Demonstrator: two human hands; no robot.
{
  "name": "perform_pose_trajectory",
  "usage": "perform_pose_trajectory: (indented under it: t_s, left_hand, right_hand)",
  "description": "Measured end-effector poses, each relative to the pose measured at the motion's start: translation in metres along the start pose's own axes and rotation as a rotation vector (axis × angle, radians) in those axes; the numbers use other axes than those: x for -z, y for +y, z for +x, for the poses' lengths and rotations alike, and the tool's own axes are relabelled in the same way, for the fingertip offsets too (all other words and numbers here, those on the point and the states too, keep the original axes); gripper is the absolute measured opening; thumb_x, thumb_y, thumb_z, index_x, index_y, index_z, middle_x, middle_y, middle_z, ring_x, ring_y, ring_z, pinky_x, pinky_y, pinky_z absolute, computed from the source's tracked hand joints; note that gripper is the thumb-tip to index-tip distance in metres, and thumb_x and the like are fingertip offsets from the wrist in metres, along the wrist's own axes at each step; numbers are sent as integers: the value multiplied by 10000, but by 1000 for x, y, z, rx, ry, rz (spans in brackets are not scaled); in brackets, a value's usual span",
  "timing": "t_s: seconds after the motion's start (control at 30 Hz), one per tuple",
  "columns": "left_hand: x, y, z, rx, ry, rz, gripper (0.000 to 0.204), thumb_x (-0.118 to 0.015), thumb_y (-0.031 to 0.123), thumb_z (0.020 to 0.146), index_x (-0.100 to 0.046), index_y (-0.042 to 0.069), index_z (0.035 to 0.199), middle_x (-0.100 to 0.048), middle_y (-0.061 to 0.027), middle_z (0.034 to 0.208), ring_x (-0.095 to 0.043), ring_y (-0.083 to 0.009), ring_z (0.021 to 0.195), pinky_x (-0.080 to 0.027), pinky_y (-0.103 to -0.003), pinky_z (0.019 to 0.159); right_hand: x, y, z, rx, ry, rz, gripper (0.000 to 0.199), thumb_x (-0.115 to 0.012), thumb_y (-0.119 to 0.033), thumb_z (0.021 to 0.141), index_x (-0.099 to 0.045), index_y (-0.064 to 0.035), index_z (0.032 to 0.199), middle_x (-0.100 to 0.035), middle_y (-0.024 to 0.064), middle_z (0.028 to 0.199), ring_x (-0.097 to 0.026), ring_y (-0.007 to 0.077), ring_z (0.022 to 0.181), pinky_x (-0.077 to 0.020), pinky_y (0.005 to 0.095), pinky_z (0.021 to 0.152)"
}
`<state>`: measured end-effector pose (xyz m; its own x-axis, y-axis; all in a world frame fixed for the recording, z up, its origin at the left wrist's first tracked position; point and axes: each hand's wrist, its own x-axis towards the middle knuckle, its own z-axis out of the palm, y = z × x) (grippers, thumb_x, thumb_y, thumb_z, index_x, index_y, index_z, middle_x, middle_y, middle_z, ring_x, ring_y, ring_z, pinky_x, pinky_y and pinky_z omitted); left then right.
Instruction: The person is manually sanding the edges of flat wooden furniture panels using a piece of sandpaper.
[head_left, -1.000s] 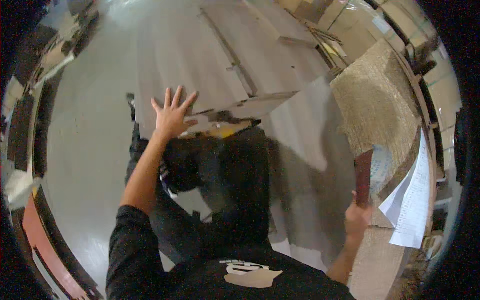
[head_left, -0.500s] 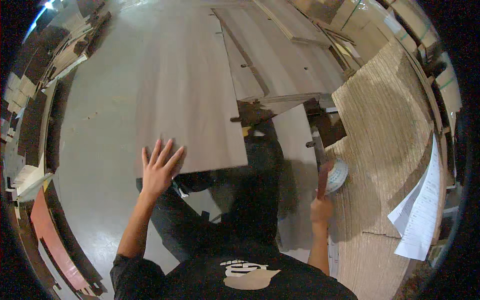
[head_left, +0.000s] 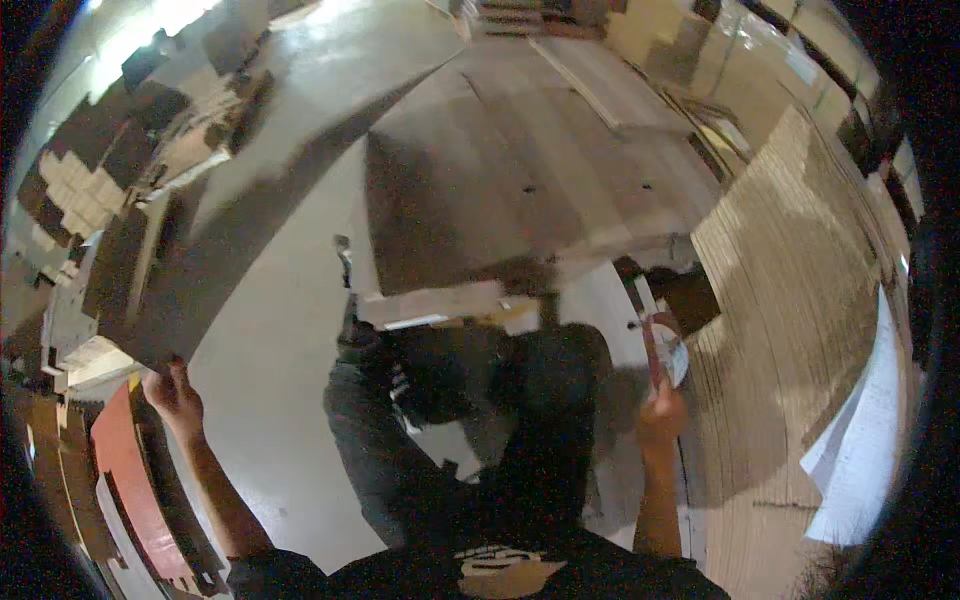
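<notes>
My left hand is out at the left, its fingers closed on the near corner of a long wood-look board. That board is tilted up on edge, and its dark side runs away toward the far middle. At my right, my right hand grips the handle of a reddish-brown tape dispenser carrying a pale roll of tape. The dispenser is held above the edge of the cardboard sheets. Past my knees lie more wood-look boards, flat and stacked, with small dark holes in them.
Tall stacked cardboard sheets fill the right side, with white printed papers hanging there. A red panel lies at the left beside piled boards and cartons. Grey floor shows between my legs and the left pile.
My left hand, earlier spread flat on the board, now holds its corner. The board has swung up and far to the left. My right hand still holds the dispenser; the view has shifted.
</notes>
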<state>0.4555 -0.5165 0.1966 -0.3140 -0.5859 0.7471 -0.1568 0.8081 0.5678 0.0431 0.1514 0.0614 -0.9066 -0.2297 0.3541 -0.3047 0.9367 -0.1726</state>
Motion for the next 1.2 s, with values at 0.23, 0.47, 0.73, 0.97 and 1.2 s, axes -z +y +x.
perform_pose_trajectory:
  t_s: [0.23, 0.47, 0.73, 0.97, 1.2]
  left_hand:
    - [79, 38, 22, 275, 291, -227, 338, -590, 297, 1069, -650, -5, 1208, -670, -28, 1131, -576, -129, 1001, -460, -305, 888]
    - [123, 24, -68, 384, 172, -539, 409, -586, 372, 1059, -630, 20, 1264, -661, -48, 1160, -606, -174, 1059, -497, -338, 910]
    - [158, -35, -199, 842, 22, -671, 291, -602, 370, 1046, -627, 118, 1191, -670, -26, 1051, -643, -178, 944, -533, -348, 800]
    - [175, -121, -291, 902, 4, -751, 224, -673, 362, 1004, -606, 151, 1042, -633, 38, 908, -597, -113, 764, -501, -293, 649]
    - [158, -113, -288, 1001, 84, -647, 262, -622, 395, 1026, -614, 152, 1124, -627, 7, 907, -608, -154, 778, -518, -326, 691]
  right_hand:
    - [71, -122, 71, 224, 176, 526, 310, -539, -12, 968, -650, 32, 1254, -695, 280, 1101, -653, 475, 1017, -515, 497, 853]
    - [52, -188, 120, 405, 399, 830, 292, -523, -123, 1053, -638, 47, 1261, -704, 213, 1175, -685, 361, 1062, -509, 434, 923]
    - [-26, -238, 218, -33, 480, 1067, 532, -408, -390, 1109, -608, 54, 1323, -616, 226, 1227, -569, 335, 1147, -392, 435, 1000]
    - [-86, -225, 190, -182, 198, 1050, 571, -490, -396, 1093, -529, 66, 761, -497, 122, 654, -477, 215, 664, -404, 416, 655]
    - [-48, -227, 184, -41, 224, 947, 625, -446, -429, 1092, -565, 47, 703, -541, 214, 610, -467, 337, 559, -362, 488, 585]
